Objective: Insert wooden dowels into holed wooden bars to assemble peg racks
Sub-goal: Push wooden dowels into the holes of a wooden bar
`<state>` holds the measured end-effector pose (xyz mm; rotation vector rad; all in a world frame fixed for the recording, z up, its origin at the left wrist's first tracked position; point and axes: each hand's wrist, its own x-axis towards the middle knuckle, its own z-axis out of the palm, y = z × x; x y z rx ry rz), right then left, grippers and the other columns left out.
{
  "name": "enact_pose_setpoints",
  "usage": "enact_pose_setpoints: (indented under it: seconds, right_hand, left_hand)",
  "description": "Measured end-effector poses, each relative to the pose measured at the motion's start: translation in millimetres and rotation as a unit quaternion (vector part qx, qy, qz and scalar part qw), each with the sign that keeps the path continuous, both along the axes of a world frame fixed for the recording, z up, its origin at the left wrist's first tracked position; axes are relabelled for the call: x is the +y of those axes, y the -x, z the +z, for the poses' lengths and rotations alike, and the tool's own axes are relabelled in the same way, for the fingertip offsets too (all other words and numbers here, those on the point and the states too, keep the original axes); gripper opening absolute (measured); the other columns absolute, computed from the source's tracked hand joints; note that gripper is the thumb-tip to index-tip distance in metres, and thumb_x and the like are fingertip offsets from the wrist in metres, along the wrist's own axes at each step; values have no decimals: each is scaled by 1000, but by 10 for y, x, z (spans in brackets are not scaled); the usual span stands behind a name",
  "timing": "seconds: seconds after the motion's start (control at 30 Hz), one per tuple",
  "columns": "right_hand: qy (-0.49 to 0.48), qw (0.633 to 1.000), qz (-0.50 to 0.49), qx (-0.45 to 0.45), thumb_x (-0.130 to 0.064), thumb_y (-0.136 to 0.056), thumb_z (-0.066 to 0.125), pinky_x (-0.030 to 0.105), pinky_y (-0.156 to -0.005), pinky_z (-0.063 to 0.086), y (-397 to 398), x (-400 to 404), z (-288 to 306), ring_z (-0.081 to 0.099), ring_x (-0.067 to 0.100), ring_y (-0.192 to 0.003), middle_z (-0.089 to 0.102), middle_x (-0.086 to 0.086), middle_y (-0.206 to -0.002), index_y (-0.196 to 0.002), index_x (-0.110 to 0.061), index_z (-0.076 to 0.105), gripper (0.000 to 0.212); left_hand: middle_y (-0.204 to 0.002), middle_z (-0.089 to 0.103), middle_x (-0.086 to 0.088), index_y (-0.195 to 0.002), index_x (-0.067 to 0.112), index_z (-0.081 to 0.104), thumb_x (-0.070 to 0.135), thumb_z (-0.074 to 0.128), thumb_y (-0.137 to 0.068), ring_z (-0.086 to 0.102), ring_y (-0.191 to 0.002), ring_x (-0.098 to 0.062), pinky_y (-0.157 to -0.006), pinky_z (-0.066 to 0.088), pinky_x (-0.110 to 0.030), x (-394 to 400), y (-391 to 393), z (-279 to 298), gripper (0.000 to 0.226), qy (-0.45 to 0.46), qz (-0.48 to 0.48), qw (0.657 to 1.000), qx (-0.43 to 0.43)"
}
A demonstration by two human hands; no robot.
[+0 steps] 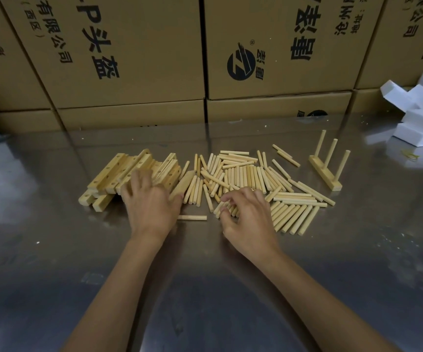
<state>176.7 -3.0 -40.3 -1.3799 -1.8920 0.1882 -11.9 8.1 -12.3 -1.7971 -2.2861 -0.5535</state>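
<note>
Gripping a bar, blurred left hand; right hand fingers curled, maybe pinching dowels.

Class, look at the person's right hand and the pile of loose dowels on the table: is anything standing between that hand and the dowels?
Nothing visible does. The right hand already hangs over the near edge of the loose dowels, fingers curled down among them. The finished rack stands apart, farther right.

I see left hand on bar pile, gripping one bar; right hand fingering dowel heap. Finished three-peg rack upright right, on metal table.
</note>
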Motion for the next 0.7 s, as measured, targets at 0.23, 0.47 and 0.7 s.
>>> enact_pose_setpoints:
  seconds: [0.23, 0.47, 0.7]
  right_hand:
    - [-5, 997, 10, 82, -34, -96, 54, 32, -91, 40, -19, 9, 64, 45, 7, -101, 60, -14, -99, -109, -25, 66, 20]
    - [154, 873, 90, 454, -42, -97, 57, 19, -67, 53, -118, 10, 314, 66, 4, -76, 72, -6, -80, -95, -12, 71, 33]
    - [207, 903, 138, 350, -40, -97, 53, 22, -68, 54, -124, -40, 332, 68, 8, -75, 72, -7, -77, -87, -24, 72, 27]
  left_hand:
    - [-121, 67, 5, -85, 23, 77, 59, 65, -87, 50, -125, -16, -103, 38, -37, -75, -131, 215, 38, -56, -88, 886, -452]
    - [-107, 75, -10, -99, 23, 81, 58, 68, -80, 64, -90, -14, -78, 49, -28, -114, -327, 173, 42, 191, -305, 737, -573]
    - [-104, 75, -3, -115, 21, 68, 68, 43, -92, 71, -98, -20, -81, 56, -30, -93, -439, 133, 58, 164, -272, 702, -638]
